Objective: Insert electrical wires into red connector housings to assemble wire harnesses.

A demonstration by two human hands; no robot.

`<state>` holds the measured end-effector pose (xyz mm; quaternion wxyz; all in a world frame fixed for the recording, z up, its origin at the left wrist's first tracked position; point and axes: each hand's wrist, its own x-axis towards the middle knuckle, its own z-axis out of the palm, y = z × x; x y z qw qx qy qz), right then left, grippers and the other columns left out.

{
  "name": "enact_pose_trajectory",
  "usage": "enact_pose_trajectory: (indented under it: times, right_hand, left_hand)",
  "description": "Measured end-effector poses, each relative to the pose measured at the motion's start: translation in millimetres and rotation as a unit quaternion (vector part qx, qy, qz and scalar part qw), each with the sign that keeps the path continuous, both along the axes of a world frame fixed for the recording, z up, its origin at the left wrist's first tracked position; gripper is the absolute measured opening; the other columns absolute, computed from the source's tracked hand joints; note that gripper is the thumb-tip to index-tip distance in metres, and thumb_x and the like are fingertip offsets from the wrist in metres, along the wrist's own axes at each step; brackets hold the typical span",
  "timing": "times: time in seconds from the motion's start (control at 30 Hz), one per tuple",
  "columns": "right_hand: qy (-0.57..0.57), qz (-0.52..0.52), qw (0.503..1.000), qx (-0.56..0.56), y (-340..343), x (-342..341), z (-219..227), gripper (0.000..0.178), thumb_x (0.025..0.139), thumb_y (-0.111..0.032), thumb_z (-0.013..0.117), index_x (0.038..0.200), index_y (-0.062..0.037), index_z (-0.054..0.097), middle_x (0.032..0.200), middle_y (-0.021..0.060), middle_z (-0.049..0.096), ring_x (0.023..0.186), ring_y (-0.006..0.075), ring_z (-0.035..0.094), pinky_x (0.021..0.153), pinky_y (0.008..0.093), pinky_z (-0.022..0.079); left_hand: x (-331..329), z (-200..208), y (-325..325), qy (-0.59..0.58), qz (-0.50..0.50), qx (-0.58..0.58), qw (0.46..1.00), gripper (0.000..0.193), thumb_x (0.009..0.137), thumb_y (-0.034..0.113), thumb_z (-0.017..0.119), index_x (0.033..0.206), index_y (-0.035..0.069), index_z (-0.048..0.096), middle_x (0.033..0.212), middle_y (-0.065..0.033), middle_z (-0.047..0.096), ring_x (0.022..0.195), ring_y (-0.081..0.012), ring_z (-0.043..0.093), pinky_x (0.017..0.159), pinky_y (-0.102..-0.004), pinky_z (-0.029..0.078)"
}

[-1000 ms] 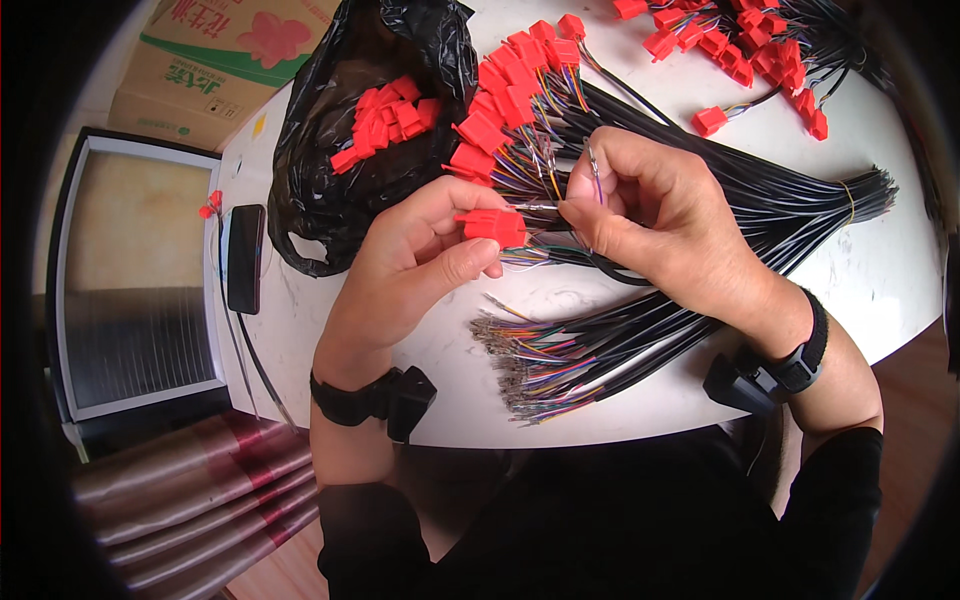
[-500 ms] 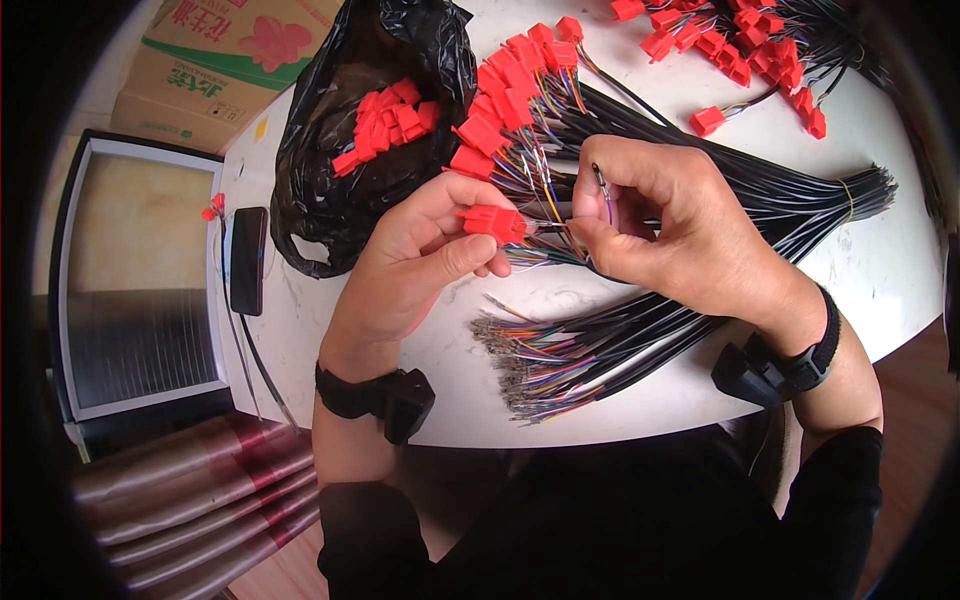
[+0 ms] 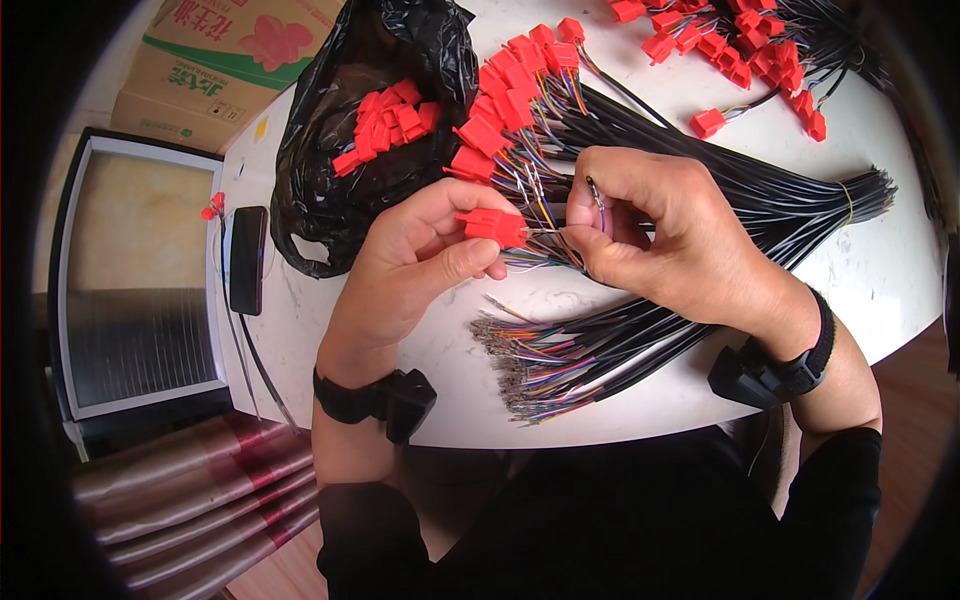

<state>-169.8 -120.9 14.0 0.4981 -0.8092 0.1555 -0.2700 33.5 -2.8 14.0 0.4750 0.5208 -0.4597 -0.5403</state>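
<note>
Between thumb and fingers of my left hand (image 3: pixel 425 245) is a red plastic connector housing (image 3: pixel 493 228). My right hand (image 3: pixel 665 225) pinches a thin wire (image 3: pixel 545 231) whose tip meets the housing's right end; how far in it sits, I cannot tell. A purple wire with a metal terminal (image 3: pixel 597 195) sticks up from the same fingers. Behind my hands lies a bundle of black cables (image 3: pixel 690 150), many fitted with red connectors (image 3: pixel 500 95). Nearer me, a second cable bundle (image 3: pixel 530 370) shows loose coloured wire ends with terminals.
A black plastic bag (image 3: pixel 300 180) holds loose red housings (image 3: pixel 385 125). A phone (image 3: pixel 248 260) lies on the white table (image 3: pixel 450 400) at left, beside a framed panel (image 3: pixel 145 280). More connectored cables (image 3: pixel 770 50) lie far right. A cardboard box (image 3: pixel 220 75) stands at back left.
My right hand has shifted slightly left and down, bringing the pinched wire closer to the red housing. My left hand keeps its hold almost unmoved.
</note>
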Motion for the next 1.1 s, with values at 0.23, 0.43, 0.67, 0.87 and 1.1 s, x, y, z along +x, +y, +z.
enact_pose_trajectory:
  times: [0.23,0.43,0.67,0.87,1.1]
  right_hand:
    - [-0.001,0.023,0.998,-0.058,-1.0,-0.1,-5.9,0.011,0.078,0.002,0.064,0.079,-0.0014,0.053,0.071,0.0011,0.050,0.059,0.0045,0.048,0.050,0.0206,0.038]
    - [-0.034,0.047,0.995,-0.075,0.5,1.6,-7.2,0.010,0.079,0.003,0.063,0.080,-0.0007,0.054,0.074,0.0041,0.050,0.057,0.0096,0.049,0.049,0.0226,0.039]
    - [-0.074,0.053,0.988,-0.125,4.2,3.2,-5.6,0.009,0.079,0.004,0.062,0.081,-0.0003,0.054,0.073,0.0068,0.050,0.056,0.0137,0.050,0.049,0.0252,0.040]
    - [-0.070,0.057,0.988,-0.127,1.7,2.6,-5.2,0.009,0.079,0.004,0.062,0.081,0.0003,0.055,0.074,0.0071,0.051,0.057,0.0150,0.050,0.049,0.0262,0.040]
    - [-0.043,0.086,0.987,-0.130,-0.9,-0.8,2.4,0.011,0.078,0.001,0.060,0.086,0.0024,0.053,0.075,0.0158,0.050,0.070,0.0350,0.052,0.062,0.0390,0.044]
  left_hand:
    - [-5.5,6.1,2.3,-0.036,0.017,0.011,0.999,0.030,0.087,0.012,0.063,0.113,-0.002,0.056,0.091,-0.0052,0.062,0.079,-0.0101,0.057,0.073,-0.0247,0.047]
    - [-0.7,8.5,2.9,-0.056,0.002,0.033,0.998,0.029,0.086,0.013,0.059,0.110,-0.003,0.057,0.086,-0.0044,0.061,0.073,-0.0095,0.054,0.066,-0.0234,0.042]
    - [2.1,7.5,2.9,-0.046,-0.015,0.026,0.998,0.026,0.087,0.016,0.059,0.105,-0.003,0.059,0.081,-0.0022,0.058,0.068,-0.0075,0.052,0.061,-0.0212,0.040]
    - [1.7,6.0,1.9,0.004,-0.013,0.051,0.999,0.030,0.085,0.018,0.059,0.105,-0.005,0.058,0.083,-0.0052,0.059,0.067,-0.0095,0.051,0.060,-0.0231,0.040]
    - [3.6,9.3,3.8,0.005,-0.029,0.052,0.998,0.030,0.084,0.019,0.060,0.103,-0.005,0.058,0.083,-0.0067,0.059,0.066,-0.0096,0.049,0.058,-0.0229,0.038]
